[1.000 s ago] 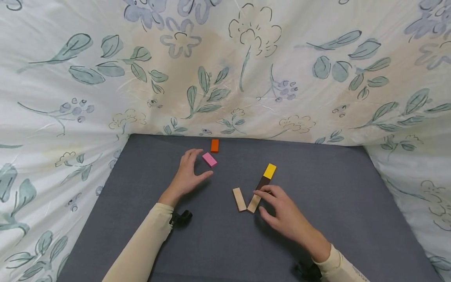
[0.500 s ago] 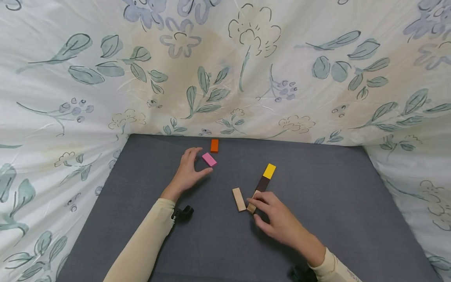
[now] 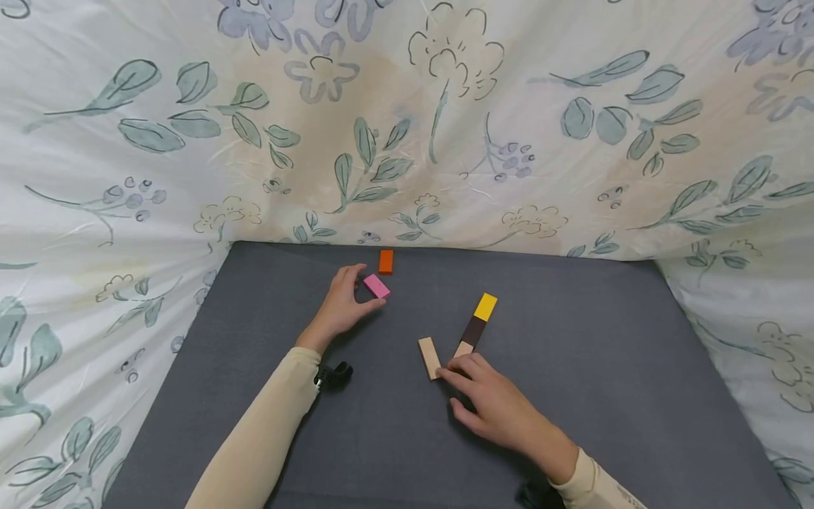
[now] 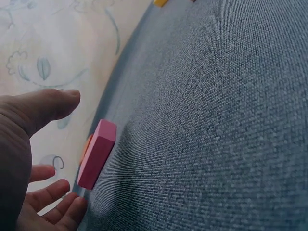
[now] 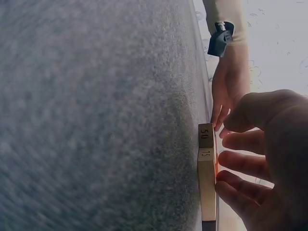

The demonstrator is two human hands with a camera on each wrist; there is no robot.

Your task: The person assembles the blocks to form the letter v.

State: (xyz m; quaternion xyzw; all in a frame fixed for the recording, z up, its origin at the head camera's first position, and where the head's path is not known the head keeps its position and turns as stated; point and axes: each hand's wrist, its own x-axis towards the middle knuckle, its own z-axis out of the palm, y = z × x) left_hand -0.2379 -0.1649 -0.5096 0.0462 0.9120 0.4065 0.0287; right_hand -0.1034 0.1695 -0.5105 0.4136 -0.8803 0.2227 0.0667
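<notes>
My left hand [image 3: 340,304] is spread around a pink block [image 3: 377,286], thumb and fingers apart on either side of it; the left wrist view shows a gap between the thumb and the pink block [image 4: 97,155]. My right hand [image 3: 502,410] reaches over a pale wooden block [image 3: 463,348], covering its near end. Its fingertips are right by the near end of a second pale block [image 3: 429,358]. In the right wrist view, printed numbers mark the ends of both pale blocks [image 5: 207,183], and the relaxed fingers lie close along them without pinching.
A dark brown block [image 3: 473,330] and a yellow block [image 3: 486,307] continue in line from the partly covered pale block. Beyond the pink block lies an orange block [image 3: 386,261]. Flowered fabric [image 3: 445,141] rises behind the grey table [image 3: 604,339] and at both sides.
My right hand has slid left and nearer me along the pale block, its fingertips now by the second pale block. My left hand has shifted slightly closer about the pink block. The blocks keep their layout.
</notes>
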